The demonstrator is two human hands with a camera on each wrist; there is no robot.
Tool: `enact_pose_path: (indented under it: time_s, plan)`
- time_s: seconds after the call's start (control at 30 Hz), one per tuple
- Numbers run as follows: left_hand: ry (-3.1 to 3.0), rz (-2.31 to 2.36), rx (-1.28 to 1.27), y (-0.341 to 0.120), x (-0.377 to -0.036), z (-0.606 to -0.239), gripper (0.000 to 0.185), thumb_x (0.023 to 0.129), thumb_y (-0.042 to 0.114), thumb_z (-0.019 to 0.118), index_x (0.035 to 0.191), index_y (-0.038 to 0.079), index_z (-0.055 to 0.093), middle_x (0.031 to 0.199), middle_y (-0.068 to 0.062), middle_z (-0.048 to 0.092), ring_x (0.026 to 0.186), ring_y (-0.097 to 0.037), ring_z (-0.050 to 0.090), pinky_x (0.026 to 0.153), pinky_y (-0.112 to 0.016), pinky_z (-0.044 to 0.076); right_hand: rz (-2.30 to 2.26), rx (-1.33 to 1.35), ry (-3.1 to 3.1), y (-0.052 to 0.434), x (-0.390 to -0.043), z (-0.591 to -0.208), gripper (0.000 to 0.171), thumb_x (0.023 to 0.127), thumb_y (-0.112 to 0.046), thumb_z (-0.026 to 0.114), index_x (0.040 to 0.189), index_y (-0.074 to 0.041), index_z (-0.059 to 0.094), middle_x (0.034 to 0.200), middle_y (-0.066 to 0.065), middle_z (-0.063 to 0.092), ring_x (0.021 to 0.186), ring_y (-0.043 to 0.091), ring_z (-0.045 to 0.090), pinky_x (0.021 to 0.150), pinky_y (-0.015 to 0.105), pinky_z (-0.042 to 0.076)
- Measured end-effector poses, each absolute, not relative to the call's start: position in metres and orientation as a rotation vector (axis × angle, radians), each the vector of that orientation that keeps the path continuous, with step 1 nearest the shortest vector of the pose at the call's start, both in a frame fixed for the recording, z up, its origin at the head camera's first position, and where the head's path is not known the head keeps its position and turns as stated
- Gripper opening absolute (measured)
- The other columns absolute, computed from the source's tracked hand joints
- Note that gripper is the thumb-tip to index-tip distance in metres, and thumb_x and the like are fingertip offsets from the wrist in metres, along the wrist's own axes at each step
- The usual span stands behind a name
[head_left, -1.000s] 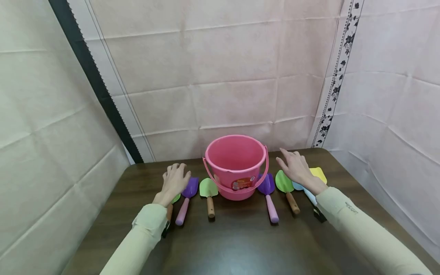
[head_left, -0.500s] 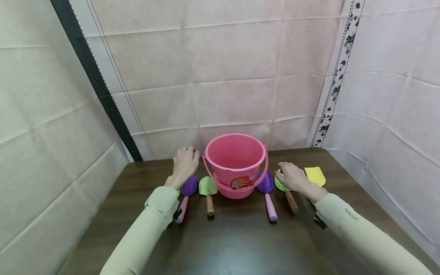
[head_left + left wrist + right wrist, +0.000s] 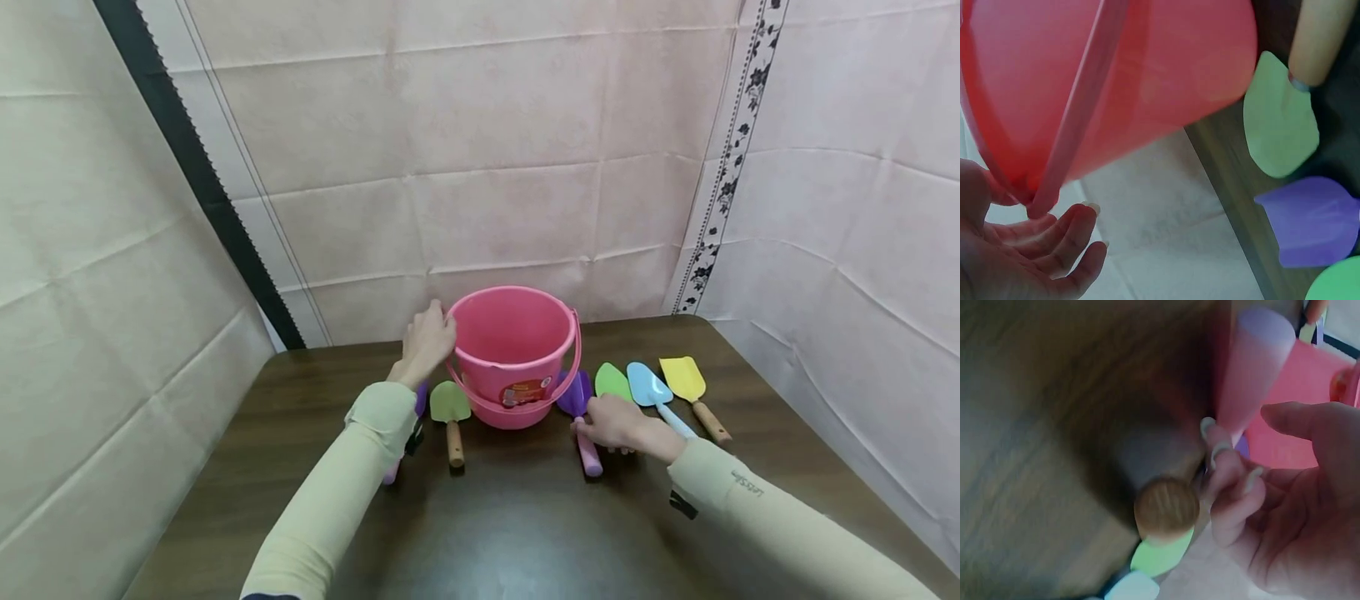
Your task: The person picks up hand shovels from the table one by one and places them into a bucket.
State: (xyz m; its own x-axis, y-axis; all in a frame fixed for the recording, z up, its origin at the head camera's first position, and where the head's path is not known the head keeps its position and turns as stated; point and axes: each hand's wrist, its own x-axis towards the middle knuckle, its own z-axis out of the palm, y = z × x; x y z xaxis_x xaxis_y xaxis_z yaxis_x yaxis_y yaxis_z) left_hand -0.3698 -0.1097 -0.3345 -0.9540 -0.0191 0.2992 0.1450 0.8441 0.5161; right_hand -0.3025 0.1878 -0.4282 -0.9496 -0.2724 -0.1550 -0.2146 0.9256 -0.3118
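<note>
My left hand [image 3: 429,340] is at the left rim of a pink bucket [image 3: 513,375]. In the left wrist view its thumb meets the rim beside the handle joint, and the other fingers bend outside the wall. My right hand [image 3: 618,423] is at the lilac handle of a purple toy shovel [image 3: 588,457], right of the bucket. In the right wrist view thumb and fingers lie on either side of that handle [image 3: 1260,356], not closed round it. Beneath the right hand is a green shovel [image 3: 612,382], its wooden handle mostly hidden in the head view.
Right of the right hand lie a blue shovel [image 3: 648,385] and a yellow shovel [image 3: 684,379]. Left of the bucket lie a green shovel [image 3: 450,403] and a purple shovel [image 3: 1313,222], with another green one [image 3: 1341,281] beyond. All are on a dark wooden table [image 3: 480,533] with cloth behind.
My left hand has moved right, from above the left shovels to the bucket's rim. My right hand has moved left and nearer, from over the blue shovel to the purple shovel's handle.
</note>
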Motion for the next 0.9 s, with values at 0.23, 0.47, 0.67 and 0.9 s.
enact_pose_path:
  time_s: [0.23,0.47,0.67,0.9]
  plan:
    - [-2.741,-0.796,-0.029,-0.102,-0.368,-0.334,0.015,0.098,0.023,0.041,0.101,0.011,0.05,0.088,-0.013,0.064,0.091,-0.038,0.067,0.075,-0.048,0.05,-0.376,-0.257,2.857,0.178,-0.301,-0.442,0.039,0.092,-0.041,0.062,0.064,-0.013,0.056,0.054,0.003,0.058,0.044,0.018,0.06,0.04,0.028,0.046]
    - [-2.752,-0.781,-0.031,-0.098,-0.371,-0.335,0.019,0.099,0.019,0.041,0.111,0.008,0.052,0.097,-0.015,0.067,0.092,-0.037,0.067,0.077,-0.047,0.052,-0.389,-0.289,2.915,0.177,-0.301,-0.448,0.033,0.093,-0.03,0.061,0.063,-0.016,0.056,0.054,0.0,0.056,0.044,0.014,0.055,0.042,0.026,0.045]
    - [-2.76,-0.755,-0.042,-0.096,-0.373,-0.334,0.021,0.1,0.018,0.041,0.114,0.007,0.052,0.101,-0.016,0.067,0.092,-0.036,0.067,0.077,-0.047,0.052,-0.408,-0.34,2.987,0.182,-0.303,-0.449,0.037,0.093,-0.028,0.06,0.057,-0.017,0.056,0.05,-0.002,0.053,0.047,0.012,0.051,0.044,0.026,0.04]
    - [-2.767,-0.732,-0.044,-0.097,-0.373,-0.336,0.02,0.099,0.018,0.042,0.114,0.008,0.051,0.103,-0.017,0.067,0.095,-0.037,0.066,0.079,-0.049,0.052,-0.424,-0.344,3.003,0.189,-0.302,-0.443,0.039,0.093,-0.029,0.059,0.056,-0.017,0.054,0.048,-0.003,0.052,0.045,0.011,0.051,0.043,0.026,0.037]
